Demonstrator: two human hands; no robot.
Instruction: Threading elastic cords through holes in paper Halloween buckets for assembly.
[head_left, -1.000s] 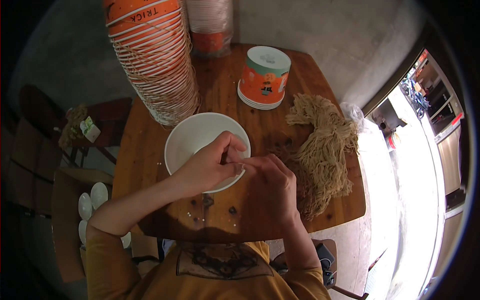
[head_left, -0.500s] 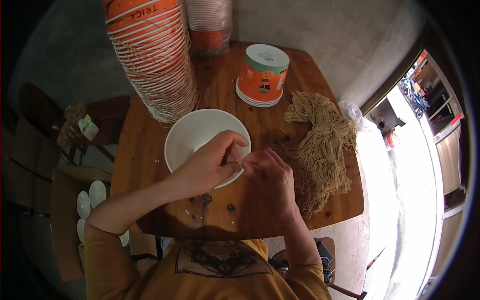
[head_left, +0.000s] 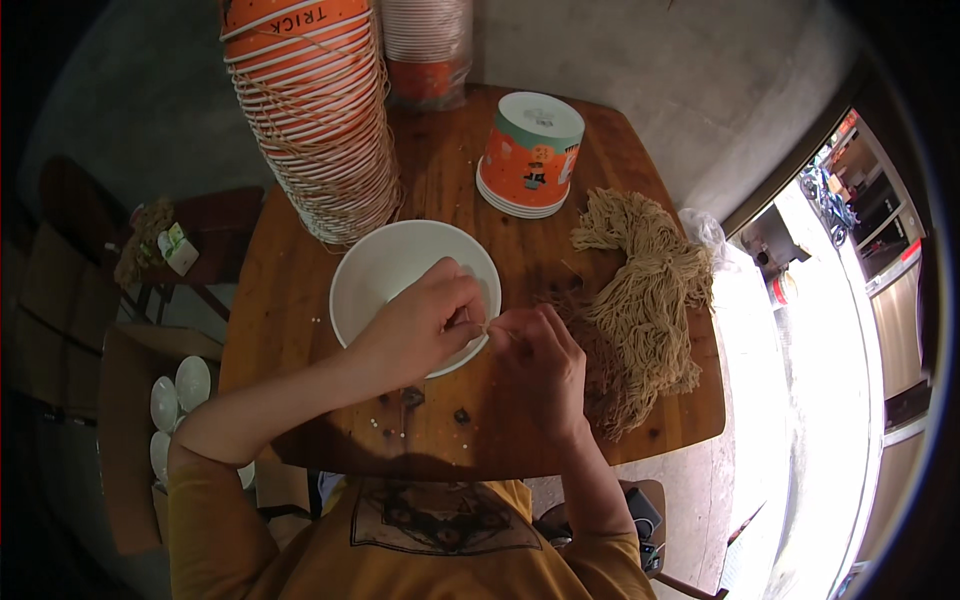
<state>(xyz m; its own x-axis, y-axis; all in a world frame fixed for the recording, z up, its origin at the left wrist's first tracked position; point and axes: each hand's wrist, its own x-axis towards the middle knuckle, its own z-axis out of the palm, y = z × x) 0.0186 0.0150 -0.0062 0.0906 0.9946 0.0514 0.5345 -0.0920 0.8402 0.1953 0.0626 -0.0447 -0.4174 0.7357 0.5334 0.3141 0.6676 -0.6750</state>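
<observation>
A white-lined paper bucket [head_left: 372, 262] stands mouth up in the middle of the wooden table. Over its opening and near rim lies my left hand [head_left: 432, 318], its thumb and fingers pinched together. Just outside the rim on the right is my right hand [head_left: 543, 362], also closed in a pinch. A short bit of tan cord [head_left: 486, 329] shows between the fingertips of both hands; the rest of it is hidden by the fingers. To the right of my right hand lies a loose bundle of tan cords [head_left: 645, 300].
A tall stack of nested orange buckets [head_left: 315, 130] with cord handles rises behind the bucket. An upside-down orange and green bucket stack [head_left: 532, 155] stands at the back. A wrapped stack [head_left: 428, 55] is behind. A cardboard box [head_left: 130, 440] with white buckets is at lower left.
My fingertips have shifted slightly at the bucket's rim, and the tan cord between them shows more clearly. The bucket and the cord bundle stay in place.
</observation>
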